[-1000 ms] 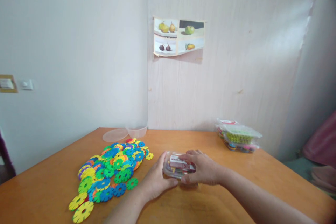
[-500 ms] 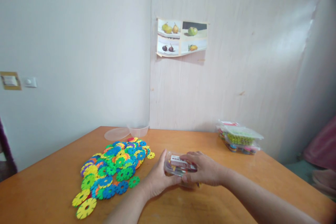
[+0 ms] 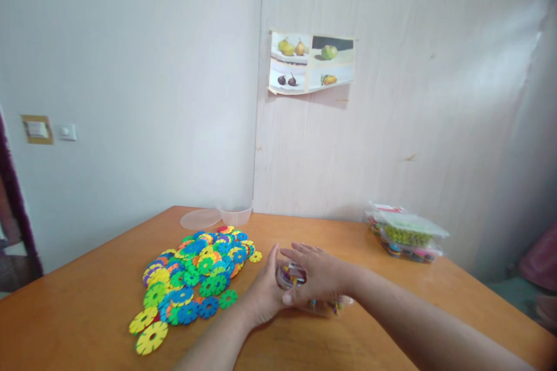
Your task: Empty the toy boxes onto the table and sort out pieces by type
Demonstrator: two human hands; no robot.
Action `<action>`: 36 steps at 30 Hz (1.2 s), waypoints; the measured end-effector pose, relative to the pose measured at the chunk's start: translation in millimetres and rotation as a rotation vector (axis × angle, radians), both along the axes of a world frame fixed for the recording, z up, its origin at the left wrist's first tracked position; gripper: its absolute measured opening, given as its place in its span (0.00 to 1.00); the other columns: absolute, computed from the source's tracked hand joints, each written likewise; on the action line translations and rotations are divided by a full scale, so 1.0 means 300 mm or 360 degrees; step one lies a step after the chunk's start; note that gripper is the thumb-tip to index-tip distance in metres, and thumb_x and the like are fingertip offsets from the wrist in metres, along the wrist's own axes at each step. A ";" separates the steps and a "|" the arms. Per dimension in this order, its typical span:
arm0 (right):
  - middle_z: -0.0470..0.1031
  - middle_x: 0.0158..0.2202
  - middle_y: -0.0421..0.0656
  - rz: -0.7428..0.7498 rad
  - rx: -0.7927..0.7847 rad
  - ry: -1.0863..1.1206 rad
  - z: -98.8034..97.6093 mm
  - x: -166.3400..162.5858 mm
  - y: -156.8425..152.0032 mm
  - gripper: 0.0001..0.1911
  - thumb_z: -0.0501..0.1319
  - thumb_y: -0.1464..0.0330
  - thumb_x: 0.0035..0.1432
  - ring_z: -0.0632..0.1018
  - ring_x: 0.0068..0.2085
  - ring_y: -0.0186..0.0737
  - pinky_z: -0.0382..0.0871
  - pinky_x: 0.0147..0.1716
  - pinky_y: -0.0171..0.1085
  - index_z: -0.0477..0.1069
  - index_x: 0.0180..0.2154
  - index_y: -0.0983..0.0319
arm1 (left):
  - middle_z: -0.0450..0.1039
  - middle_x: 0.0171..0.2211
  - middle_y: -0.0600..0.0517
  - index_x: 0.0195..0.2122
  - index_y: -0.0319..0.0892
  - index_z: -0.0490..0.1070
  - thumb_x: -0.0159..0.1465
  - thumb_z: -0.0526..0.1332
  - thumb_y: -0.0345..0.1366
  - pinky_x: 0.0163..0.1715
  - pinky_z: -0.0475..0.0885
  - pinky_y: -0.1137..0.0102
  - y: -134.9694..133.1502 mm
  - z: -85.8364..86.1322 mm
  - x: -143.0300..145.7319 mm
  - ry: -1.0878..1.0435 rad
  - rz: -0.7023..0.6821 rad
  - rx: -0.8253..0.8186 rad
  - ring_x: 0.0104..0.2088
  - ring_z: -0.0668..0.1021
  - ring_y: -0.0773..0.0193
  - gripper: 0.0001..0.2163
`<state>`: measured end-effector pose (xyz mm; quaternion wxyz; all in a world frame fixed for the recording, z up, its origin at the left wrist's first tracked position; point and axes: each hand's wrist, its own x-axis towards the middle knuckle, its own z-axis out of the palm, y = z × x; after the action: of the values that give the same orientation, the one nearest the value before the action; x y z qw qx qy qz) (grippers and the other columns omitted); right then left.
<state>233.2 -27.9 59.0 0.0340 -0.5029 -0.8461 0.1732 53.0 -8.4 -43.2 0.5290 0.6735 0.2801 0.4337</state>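
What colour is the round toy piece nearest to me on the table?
Yellow: the nearest disc, clearest in the head view.

Both forearms are extended forward and angled inward toward centre, the left hand (image 3: 262,295) being set on edge with the thumb raised and its fingers hidden, while the right hand (image 3: 315,279) is laid palm down just beside it with the fingers spread leftward.
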 end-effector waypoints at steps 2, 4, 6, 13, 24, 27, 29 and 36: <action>0.46 0.71 0.53 0.0054 0.0014 0.0007 -0.001 -0.015 0.013 0.61 0.68 0.42 0.40 0.52 0.68 0.65 0.49 0.62 0.57 0.44 0.69 0.49 | 0.62 0.62 0.38 0.68 0.47 0.16 0.45 0.77 0.42 0.57 0.66 0.56 -0.005 0.010 0.001 -0.0026 -0.0063 -0.0007 0.56 0.73 0.51 0.68; 0.53 0.68 0.52 0.0101 0.0061 0.0017 0.000 -0.026 0.016 0.59 0.68 0.42 0.40 0.60 0.65 0.63 0.55 0.60 0.55 0.48 0.69 0.50 | 0.63 0.61 0.40 0.68 0.49 0.15 0.44 0.77 0.41 0.56 0.67 0.56 -0.011 0.022 0.001 -0.0030 -0.0066 -0.0021 0.55 0.74 0.51 0.69; 0.61 0.64 0.50 0.0124 0.0132 0.0040 0.002 -0.034 0.012 0.54 0.67 0.42 0.41 0.65 0.61 0.60 0.59 0.58 0.52 0.53 0.67 0.51 | 0.61 0.63 0.41 0.68 0.50 0.15 0.43 0.78 0.41 0.57 0.67 0.56 -0.016 0.030 0.000 -0.0063 -0.0058 -0.0031 0.57 0.72 0.50 0.70; 0.73 0.51 0.45 0.0093 0.0199 0.0143 0.013 -0.052 0.002 0.38 0.67 0.50 0.45 0.73 0.50 0.51 0.65 0.50 0.44 0.68 0.58 0.52 | 0.58 0.65 0.38 0.68 0.51 0.17 0.45 0.77 0.40 0.57 0.66 0.53 -0.026 0.032 -0.003 -0.0102 -0.0090 -0.0084 0.58 0.71 0.49 0.68; 0.78 0.43 0.39 0.0052 -0.0010 0.0244 0.039 -0.056 0.017 0.32 0.68 0.56 0.43 0.77 0.41 0.45 0.70 0.37 0.38 0.72 0.52 0.52 | 0.71 0.55 0.44 0.62 0.45 0.53 0.46 0.76 0.35 0.52 0.71 0.58 -0.033 0.085 -0.009 -0.0066 -0.0189 0.0012 0.53 0.75 0.51 0.44; 0.77 0.45 0.41 -0.0015 0.0009 0.0198 0.036 -0.058 0.016 0.40 0.70 0.53 0.41 0.78 0.42 0.47 0.70 0.39 0.40 0.67 0.57 0.52 | 0.73 0.54 0.44 0.65 0.46 0.47 0.47 0.75 0.36 0.49 0.73 0.59 -0.026 0.076 -0.012 0.0016 -0.0116 -0.0023 0.50 0.77 0.52 0.49; 0.77 0.45 0.42 0.0023 -0.0014 0.0198 0.039 -0.052 0.010 0.41 0.69 0.51 0.42 0.78 0.42 0.47 0.71 0.39 0.40 0.66 0.58 0.53 | 0.73 0.53 0.44 0.68 0.47 0.41 0.47 0.75 0.38 0.49 0.73 0.59 -0.019 0.063 -0.016 0.0057 -0.0086 -0.0065 0.49 0.78 0.52 0.53; 0.58 0.67 0.50 0.0075 -0.0127 0.0013 0.086 0.112 -0.019 0.57 0.71 0.49 0.39 0.60 0.66 0.60 0.54 0.63 0.52 0.53 0.67 0.57 | 0.68 0.59 0.45 0.67 0.47 0.41 0.46 0.76 0.41 0.54 0.69 0.61 -0.011 0.059 -0.036 0.0085 -0.0076 -0.0218 0.56 0.73 0.51 0.54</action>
<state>266.7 -33.7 84.8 0.0133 -0.4831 -0.8500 0.2096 42.2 -11.9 -25.5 0.5763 0.6536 0.3069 0.3827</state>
